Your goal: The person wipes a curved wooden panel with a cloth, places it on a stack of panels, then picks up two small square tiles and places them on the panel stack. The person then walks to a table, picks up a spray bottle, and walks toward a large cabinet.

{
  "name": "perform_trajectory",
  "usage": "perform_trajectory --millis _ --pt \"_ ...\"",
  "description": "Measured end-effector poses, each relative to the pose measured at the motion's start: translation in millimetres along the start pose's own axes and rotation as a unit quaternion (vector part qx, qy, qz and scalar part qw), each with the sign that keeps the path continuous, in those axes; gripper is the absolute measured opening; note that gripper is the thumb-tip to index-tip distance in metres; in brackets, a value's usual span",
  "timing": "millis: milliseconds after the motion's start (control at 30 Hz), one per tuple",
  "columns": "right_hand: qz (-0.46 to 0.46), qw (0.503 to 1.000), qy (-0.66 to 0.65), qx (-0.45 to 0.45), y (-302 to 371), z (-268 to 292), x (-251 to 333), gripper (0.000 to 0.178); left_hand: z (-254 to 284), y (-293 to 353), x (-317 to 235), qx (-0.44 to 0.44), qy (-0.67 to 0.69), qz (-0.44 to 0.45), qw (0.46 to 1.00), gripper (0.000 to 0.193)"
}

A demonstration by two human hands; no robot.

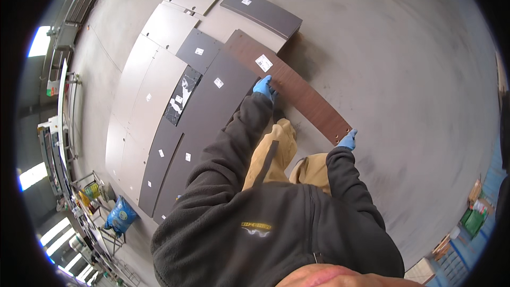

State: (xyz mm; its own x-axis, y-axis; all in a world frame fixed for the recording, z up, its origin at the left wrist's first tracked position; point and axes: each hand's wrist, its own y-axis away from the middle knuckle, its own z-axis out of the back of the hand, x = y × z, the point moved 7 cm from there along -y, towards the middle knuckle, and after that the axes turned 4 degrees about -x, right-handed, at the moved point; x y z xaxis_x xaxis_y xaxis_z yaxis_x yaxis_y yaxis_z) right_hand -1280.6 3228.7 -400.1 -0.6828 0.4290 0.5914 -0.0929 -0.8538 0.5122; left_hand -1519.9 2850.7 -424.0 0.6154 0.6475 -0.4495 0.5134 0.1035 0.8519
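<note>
A long reddish-brown wood-grain panel (303,96) with a white label slants across the middle of the view, its far left end over the stacked boards. My left hand (264,87), in a blue glove, is closed on its near long edge, below the label. At the panel's right end, beside several small holes, my right hand (348,140), also gloved in blue, grips the corner. Fingers of both hands are partly hidden by the panel. Left of it lie dark grey panels (212,106) with white labels, and a narrow black-and-white marbled piece (183,95).
Light grey panels (133,122) cover the left part of the stack. A thick dark grey panel (263,11) rests at its far right. Metal racks and a blue bag (121,215) stand along the left. Boxes and a green item (472,222) lie at the lower right.
</note>
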Motion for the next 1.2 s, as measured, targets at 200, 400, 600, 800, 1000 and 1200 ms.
perform_trajectory --millis 200,400,600,800,1000,1200 --pt "-0.002 0.992 -0.107 0.074 -51 -164 47 0.065 -57 -158 -7 -0.065 0.017 0.007 0.998 0.027" --pt "0.022 0.989 -0.119 0.086 -112 -295 52 0.066 -93 -271 -4 0.007 0.062 0.003 0.998 0.026" --pt "0.003 0.987 -0.088 0.132 -139 -380 44 0.070 -105 -327 -10 -0.023 0.021 -0.043 0.999 0.069" --pt "-0.039 0.961 -0.156 0.224 -167 -437 22 0.073 -102 -357 -13 0.023 0.005 -0.071 0.997 0.071" --pt "0.010 0.956 -0.146 0.254 -192 -465 24 0.068 -121 -363 -17 0.120 0.012 -0.126 0.985 0.055" --pt "0.001 0.926 -0.225 0.304 -193 -491 14 0.070 -81 -345 -23 0.059 -0.090 -0.146 0.983 0.045"
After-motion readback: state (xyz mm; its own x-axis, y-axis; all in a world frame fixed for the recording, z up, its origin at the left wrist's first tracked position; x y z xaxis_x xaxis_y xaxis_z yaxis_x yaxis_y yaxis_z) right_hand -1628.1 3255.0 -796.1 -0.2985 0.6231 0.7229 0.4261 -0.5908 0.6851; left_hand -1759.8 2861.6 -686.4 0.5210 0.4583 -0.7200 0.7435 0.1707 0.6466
